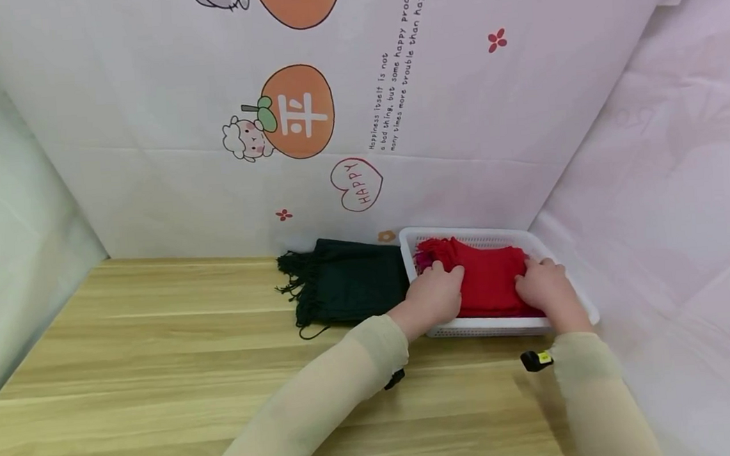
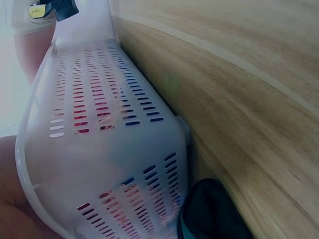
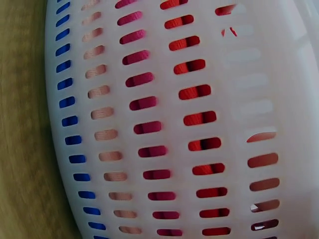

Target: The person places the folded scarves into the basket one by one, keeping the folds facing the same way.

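A folded red scarf (image 1: 490,276) with a fringe at its left end lies on top in a white plastic basket (image 1: 496,326). My left hand (image 1: 434,295) holds the scarf near its fringed end, thumb over the cloth, fingertips partly hidden. At the opposite end, my right hand (image 1: 546,288) grips the scarf's side inside the basket wall. Through the slots in the right wrist view, layers of red cloth (image 3: 199,118), magenta cloth (image 3: 144,128), pale pink cloth (image 3: 105,134) and blue cloth (image 3: 73,140) show stacked.
A folded dark green scarf (image 1: 358,281) with fringe lies left of the basket, against its side. Behind stands a white printed wall sheet (image 1: 458,111), with another pale sheet (image 1: 683,201) along the right. Everything stands on a wood-grain table (image 1: 161,380).
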